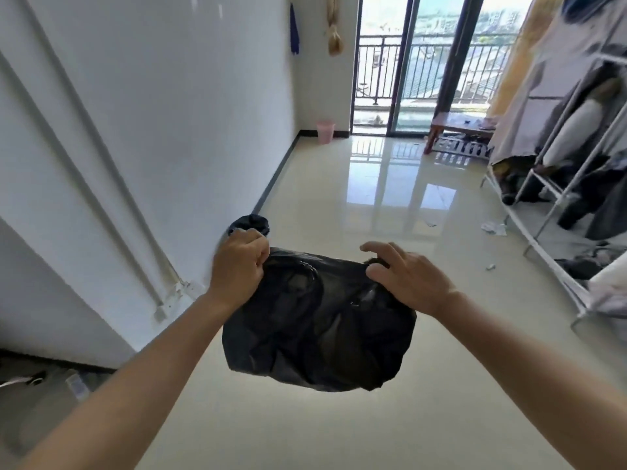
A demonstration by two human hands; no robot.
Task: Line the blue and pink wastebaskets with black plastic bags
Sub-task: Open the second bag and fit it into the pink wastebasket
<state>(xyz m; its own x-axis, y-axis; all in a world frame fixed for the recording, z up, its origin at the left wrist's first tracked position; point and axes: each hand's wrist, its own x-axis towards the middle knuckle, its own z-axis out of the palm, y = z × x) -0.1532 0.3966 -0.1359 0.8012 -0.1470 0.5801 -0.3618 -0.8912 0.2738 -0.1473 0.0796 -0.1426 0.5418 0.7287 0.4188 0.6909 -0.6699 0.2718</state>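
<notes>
Head view shows my left hand (pixel 239 262) fisted tight around one top corner of a crumpled black plastic bag (pixel 319 320), with a spare wad of black film poking above the knuckles, while my right hand (pixel 405 276) pinches the other corner between thumb and curled fingers, index lifted free. Stretched between both fists, the bag's long axis runs left to right and its body hangs below. Straight ahead, well apart, the small pink plastic wastebasket (pixel 325 132) stands against the white wall (pixel 169 113), slightly nearer my left side; I see no blue one.
</notes>
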